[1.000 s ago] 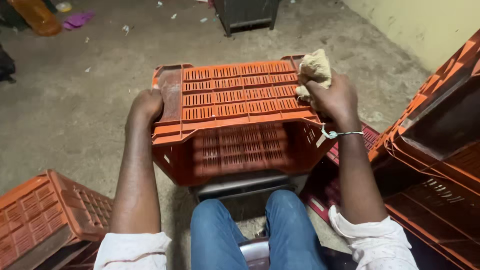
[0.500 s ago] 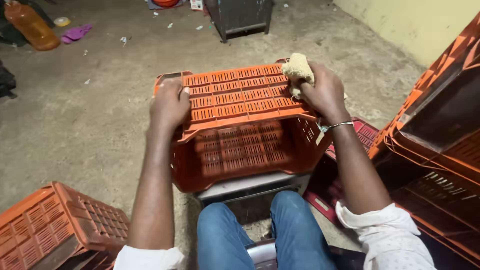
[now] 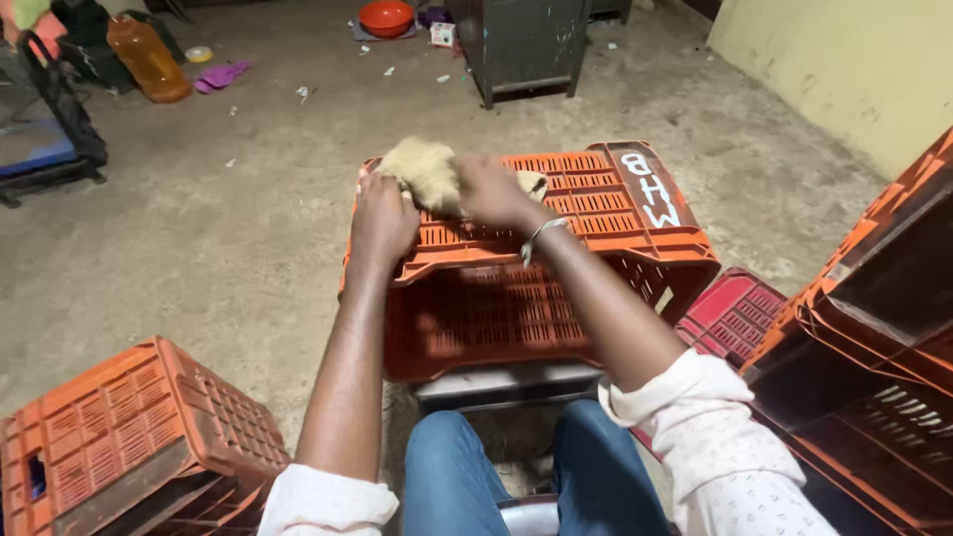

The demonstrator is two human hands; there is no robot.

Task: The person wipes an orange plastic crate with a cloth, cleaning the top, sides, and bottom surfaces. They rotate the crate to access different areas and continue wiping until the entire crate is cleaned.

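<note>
A tan, rough cloth (image 3: 422, 171) sits bunched on the upturned side of an orange crate (image 3: 596, 199), near that side's far left corner. The right hand (image 3: 493, 191) reaches across from the right and closes its fingers on the cloth, pressing it against the slatted plastic; a thin bangle circles the wrist. The left hand (image 3: 382, 216) rests just beside it at the crate's left edge, fingers together and curled over the rim, touching the cloth's near edge. The crate lies on its side on a low metal stand (image 3: 496, 382), its open mouth facing the person's blue-trousered knees. A red crate (image 3: 732, 313) lies just to its right, with a stack of orange crates (image 3: 874, 347) beyond that. Another orange crate (image 3: 129, 437) lies at the lower left on the concrete floor (image 3: 199, 248). Far off stand a dark metal cabinet (image 3: 526, 45), an amber bottle (image 3: 147, 60) and an orange bowl (image 3: 386, 17).
</note>
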